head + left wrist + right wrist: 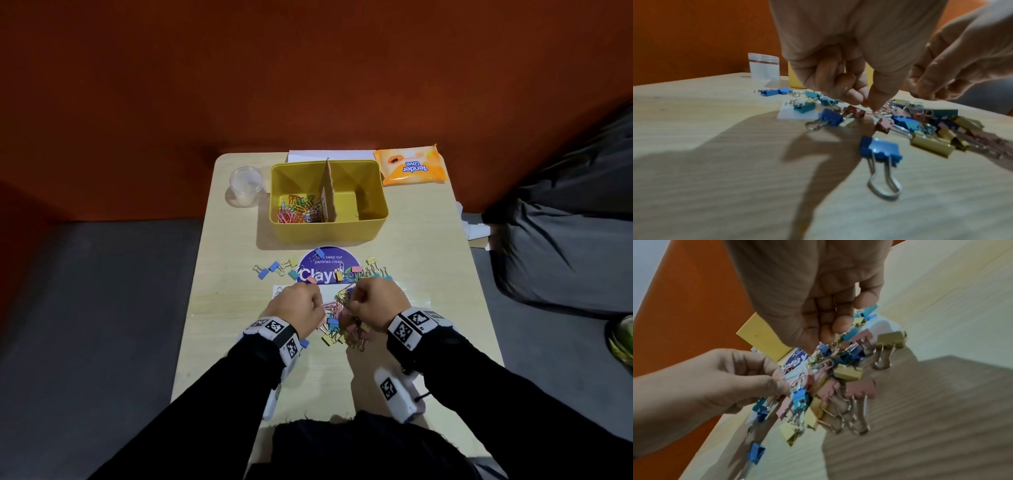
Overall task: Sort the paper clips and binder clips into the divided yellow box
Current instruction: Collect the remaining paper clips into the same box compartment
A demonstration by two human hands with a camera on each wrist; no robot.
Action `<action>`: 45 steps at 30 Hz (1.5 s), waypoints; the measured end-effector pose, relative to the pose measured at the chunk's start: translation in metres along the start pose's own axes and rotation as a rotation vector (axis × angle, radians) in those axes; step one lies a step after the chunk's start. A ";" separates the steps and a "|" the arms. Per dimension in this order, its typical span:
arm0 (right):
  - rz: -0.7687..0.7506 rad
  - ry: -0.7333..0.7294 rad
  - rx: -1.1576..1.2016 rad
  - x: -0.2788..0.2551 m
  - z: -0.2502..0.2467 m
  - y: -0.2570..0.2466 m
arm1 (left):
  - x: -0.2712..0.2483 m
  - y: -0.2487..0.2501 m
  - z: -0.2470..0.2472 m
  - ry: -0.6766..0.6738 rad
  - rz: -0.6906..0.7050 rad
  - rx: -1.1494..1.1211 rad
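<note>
1. The box [329,226] sits toward the far end of the table [428,274], with a cardboard divider [328,192] standing upright across the middle.
2. The left compartment has a heap of coloured paper clips [298,209] in it. The right compartment looks pretty much bare apart from maybe one tiny thing near the front wall, too small to call.
3. The binder clips [337,325] are out on the table on the near side of the box, mostly piled up between the two hands, blue, pink, yellow and teal all mixed together.
4. A few stragglers [274,269] lie off to the left of the pile, next to a round purple sticker [329,263], and some more sit on its right edge.
5. Left hand [298,306] is curled over the pile, fingertips [871,100] pinched together on something thin. It could be a paper clip, but it's too blurry to be sure.
6. Right hand [378,303] is curled too, fingers [838,324] bent down into the pile and touching the clips. Can't tell if it's actually got one.
7. One blue clip [880,151] lies on its own just beside the pile, on the near side.
8. A clear cup [246,186] stands left of the box, and an orange packet [411,166] lies to the right of it at the far edge.
</note>
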State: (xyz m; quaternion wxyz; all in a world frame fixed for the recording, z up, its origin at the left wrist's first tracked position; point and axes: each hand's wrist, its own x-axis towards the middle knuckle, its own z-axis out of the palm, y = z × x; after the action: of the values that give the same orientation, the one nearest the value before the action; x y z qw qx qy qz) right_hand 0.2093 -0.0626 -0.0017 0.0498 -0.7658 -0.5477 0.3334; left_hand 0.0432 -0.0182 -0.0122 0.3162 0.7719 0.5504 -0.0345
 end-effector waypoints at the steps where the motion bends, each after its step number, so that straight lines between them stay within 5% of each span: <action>1: -0.007 0.007 -0.028 0.000 0.000 0.000 | 0.000 -0.002 0.000 -0.002 -0.016 -0.059; 10: -0.078 0.073 -0.178 0.003 0.009 -0.006 | 0.005 -0.004 0.000 0.082 -0.257 -0.733; 18: -0.131 0.065 -0.410 0.006 0.015 -0.012 | 0.001 -0.002 -0.002 0.071 -0.301 -0.796; 24: -0.117 0.059 -0.343 0.006 0.017 -0.015 | -0.003 0.001 -0.013 0.056 -0.321 -0.835; 31: -0.109 0.146 -0.260 0.004 0.017 -0.011 | 0.004 -0.006 -0.006 -0.011 -0.281 -0.634; 37: -0.081 0.102 -0.224 0.004 0.016 -0.006 | 0.007 0.001 -0.005 -0.056 -0.016 0.069; 45: -0.032 0.154 0.029 -0.004 0.008 0.000 | 0.015 0.013 -0.005 -0.062 0.119 0.310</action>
State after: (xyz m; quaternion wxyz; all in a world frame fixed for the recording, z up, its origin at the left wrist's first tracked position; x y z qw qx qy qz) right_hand 0.2045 -0.0681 -0.0058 0.1084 -0.7795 -0.5496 0.2805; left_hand 0.0589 -0.0061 -0.0086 0.2119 0.8413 0.4816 -0.1241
